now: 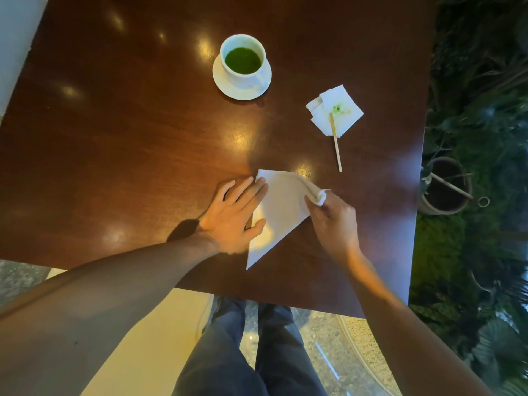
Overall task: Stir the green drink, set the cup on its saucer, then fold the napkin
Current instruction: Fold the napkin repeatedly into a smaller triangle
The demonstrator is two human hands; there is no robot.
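1. Nearest the camera, the person's legs [257, 352] in dark trousers show below the near edge of the dark wooden table [114, 138].
2. The left hand [234, 215] lies flat, fingers spread, palm down on the left edge of the white napkin [281, 212] — pressing it to the tabletop, not gripping it.
3. The napkin lies near the front edge of the table, folded into a rough triangle with one point towards the person.
4. The right hand [333, 215] pinches the napkin's right corner between thumb and fingertips, and that corner is lifted and bunched up off the table.
5. Further out and to the right, a thin wooden stirrer [336, 144] rests with its far end on a second, crumpled napkin [335, 110] that carries a green stain; its near end lies on the bare wood.
6. Furthest away, the white cup [243, 62] stands on its white saucer [228, 87] — the green drink [243, 60] sits well below the rim.
7. Beyond the table's right edge there are a plant pot [445, 185] and green foliage.
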